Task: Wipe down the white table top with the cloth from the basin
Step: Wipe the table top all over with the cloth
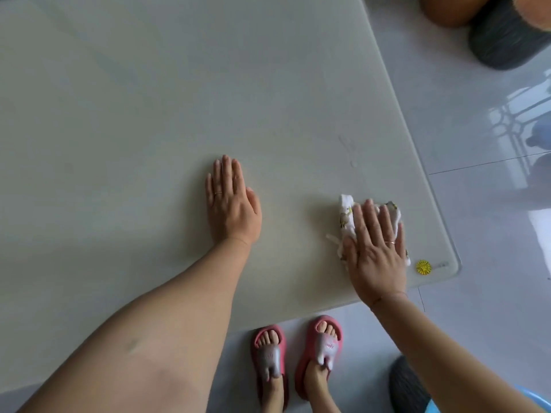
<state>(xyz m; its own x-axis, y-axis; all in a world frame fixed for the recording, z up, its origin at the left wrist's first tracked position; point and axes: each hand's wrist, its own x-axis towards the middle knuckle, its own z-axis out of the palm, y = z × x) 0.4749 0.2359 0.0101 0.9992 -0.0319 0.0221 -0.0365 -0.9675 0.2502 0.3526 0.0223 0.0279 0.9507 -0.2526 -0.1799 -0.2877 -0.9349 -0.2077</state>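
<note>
The right hand (376,251) pressed the patterned cloth (347,217) flat, fingers spread, at the table top's (149,99) lower-right corner; it might slide off. The left hand (231,201) lay flat, fingers together.

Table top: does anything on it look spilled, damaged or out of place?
Nothing is damaged or spilled. Only faint smears mark the white table top beyond the cloth under the right hand, and a small yellow sticker sits at the near right corner.

White table top (149,114); white cloth (347,216), small yellow-brown print; yellow round sticker (423,267); pink slippers (269,353), grey straps.
</note>
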